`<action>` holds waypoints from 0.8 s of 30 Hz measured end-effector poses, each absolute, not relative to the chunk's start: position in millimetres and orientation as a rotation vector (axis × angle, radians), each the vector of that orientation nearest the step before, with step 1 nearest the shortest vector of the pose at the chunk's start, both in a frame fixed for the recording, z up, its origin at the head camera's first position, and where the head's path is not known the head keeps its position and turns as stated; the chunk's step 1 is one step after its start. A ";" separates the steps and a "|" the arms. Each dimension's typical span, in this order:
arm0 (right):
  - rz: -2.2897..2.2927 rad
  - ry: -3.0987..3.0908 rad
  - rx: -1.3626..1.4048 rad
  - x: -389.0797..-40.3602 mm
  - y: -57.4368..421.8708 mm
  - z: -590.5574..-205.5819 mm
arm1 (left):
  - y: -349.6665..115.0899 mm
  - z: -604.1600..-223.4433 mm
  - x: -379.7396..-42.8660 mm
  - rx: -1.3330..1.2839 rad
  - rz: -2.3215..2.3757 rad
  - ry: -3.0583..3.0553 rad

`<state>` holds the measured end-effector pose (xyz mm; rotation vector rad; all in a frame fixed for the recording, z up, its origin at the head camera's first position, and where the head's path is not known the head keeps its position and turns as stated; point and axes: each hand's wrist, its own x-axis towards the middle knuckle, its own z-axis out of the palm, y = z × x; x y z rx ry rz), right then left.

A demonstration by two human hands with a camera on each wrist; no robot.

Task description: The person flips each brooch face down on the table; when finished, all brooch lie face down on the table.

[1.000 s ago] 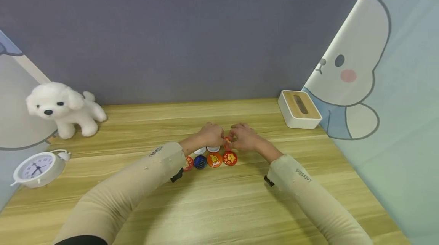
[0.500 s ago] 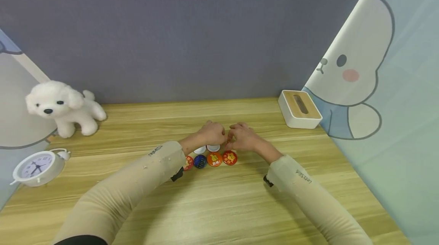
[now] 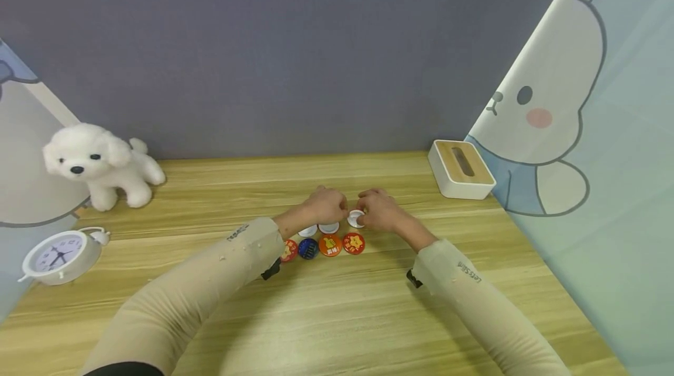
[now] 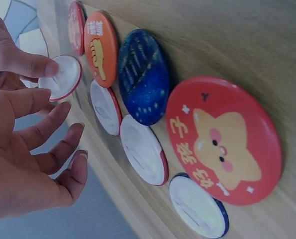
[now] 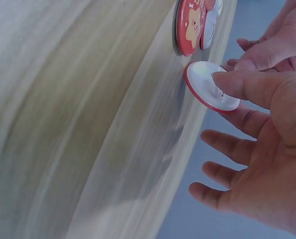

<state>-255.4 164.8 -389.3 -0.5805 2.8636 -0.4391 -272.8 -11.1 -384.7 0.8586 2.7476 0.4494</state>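
Note:
My right hand [image 3: 380, 210] pinches a round pin badge [image 5: 205, 84], thumb on its white back and index finger beneath; its rim is red. My left hand [image 3: 327, 206] is close beside that badge, fingers loosely bent; in the left wrist view a left fingertip is at the badge's edge, and contact is unclear. Face-up badges form a near row: a red star badge [image 4: 225, 142], a blue badge [image 4: 143, 77], an orange badge [image 4: 100, 50] and another red badge [image 3: 354, 242]. Behind them lie white-backed badges [image 4: 143, 149], face down, partly hidden by my left hand in the head view.
On the left of the wooden table [image 3: 337, 317] are a white plush dog [image 3: 107, 165] and a white alarm clock [image 3: 62, 257]. A white tissue box [image 3: 461, 169] with a wooden lid stands at the back right. A grey panel [image 3: 295, 60] rises behind.
The badge between my hands showed red a second ago; now its white back faces up. My right hand has shifted slightly right, away from the left, and the left hand has barely moved.

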 end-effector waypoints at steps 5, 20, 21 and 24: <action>-0.476 2.839 -0.564 -256.1 164.3 -389.5 | -10.7 -388.2 -273.7 0.867 0.426 2.757; -0.533 2.849 -0.602 -259.9 172.9 -393.1 | -11.9 -383.9 -274.8 0.985 0.333 2.738; -0.532 2.861 -0.608 -260.0 174.1 -393.8 | -12.3 -383.7 -274.8 0.981 0.327 2.738; -0.531 2.885 -0.630 -260.5 176.4 -395.3 | -13.2 -383.3 -275.0 0.962 0.316 2.737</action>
